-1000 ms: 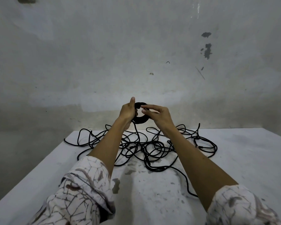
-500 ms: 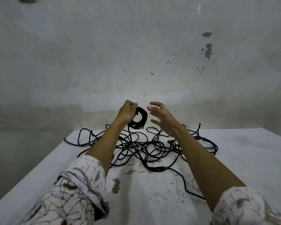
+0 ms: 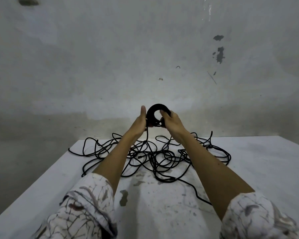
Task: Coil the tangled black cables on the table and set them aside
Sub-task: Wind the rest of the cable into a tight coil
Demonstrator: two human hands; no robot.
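Sleeves [image 3: 86, 209] with a cracked white-and-brown print occupy the near edge of the view, rolled up on both forearms. Beyond them, the white desk [image 3: 259, 169] shows dark stains on its near surface. Tangled black cables [image 3: 162, 156] lie in loose loops toward the desk's far edge, under the forearms. Above the tangle, both hands hold a small black coil [image 3: 154, 110] upright, off the desk. The left hand [image 3: 140, 123] grips the coil's left side, thumb extended upward. The right hand [image 3: 171, 121] curls its fingers [image 3: 163, 113] round the coil's right side. One cable strand hangs from the coil to the tangle. A stained grey wall [image 3: 145, 49] stands behind.
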